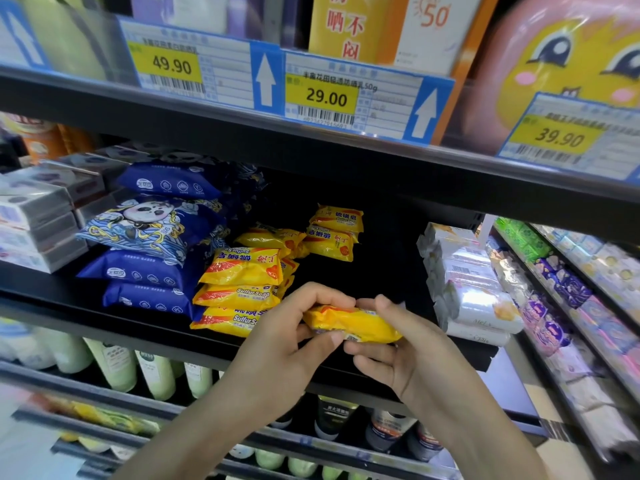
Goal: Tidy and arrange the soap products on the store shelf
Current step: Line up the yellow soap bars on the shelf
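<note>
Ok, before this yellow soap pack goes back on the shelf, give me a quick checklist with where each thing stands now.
1. Both hands hold the yellow soap pack: left hand, right hand: ok.
2. Bare shelf space behind the hands: ok.
3. Front yellow stack squared up: not ok, packs skewed.
4. Stack labels facing one way: not ok, top one upside down.
5. Held pack's label side: cannot tell.

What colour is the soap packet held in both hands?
Yellow, with an orange-red edge, seen in the head view: soap packet.
</note>
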Motion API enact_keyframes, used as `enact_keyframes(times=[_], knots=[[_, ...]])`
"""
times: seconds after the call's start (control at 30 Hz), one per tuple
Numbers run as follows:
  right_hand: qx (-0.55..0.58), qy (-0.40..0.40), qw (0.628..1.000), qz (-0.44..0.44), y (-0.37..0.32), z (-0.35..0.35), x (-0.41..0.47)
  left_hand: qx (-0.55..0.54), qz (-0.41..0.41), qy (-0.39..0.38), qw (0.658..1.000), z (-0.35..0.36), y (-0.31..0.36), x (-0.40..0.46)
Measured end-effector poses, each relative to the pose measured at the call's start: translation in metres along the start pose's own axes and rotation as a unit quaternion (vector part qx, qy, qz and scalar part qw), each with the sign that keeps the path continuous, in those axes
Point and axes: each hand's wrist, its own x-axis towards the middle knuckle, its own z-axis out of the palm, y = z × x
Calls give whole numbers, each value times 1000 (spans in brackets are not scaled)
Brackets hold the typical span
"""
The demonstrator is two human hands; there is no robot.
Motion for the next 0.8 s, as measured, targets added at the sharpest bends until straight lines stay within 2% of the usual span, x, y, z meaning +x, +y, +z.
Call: enact_keyframes(times=[0.23,0.37,0.47,0.57,0.67,0.8], knots=[[-7,34,998,-45,6,-1,4,29,6,17,999,-1,-2,-2],[-33,54,994,-93,9,-4,2,24,-61,60,996,-6,-8,-2],[-94,73,983,-141,12,-8,1,-97,-138,65,984,-8,-10,5],[-141,77,971,-177,14,-9,0,-235,-204,63,948,-8,-9,11],[-145,68,966,-201,16,-11,-2,-281,-234,48,930,-9,-6,16],[-150,48,963,-220,17,-10,-4,-270,-256,57,927,-5,-5,18]])
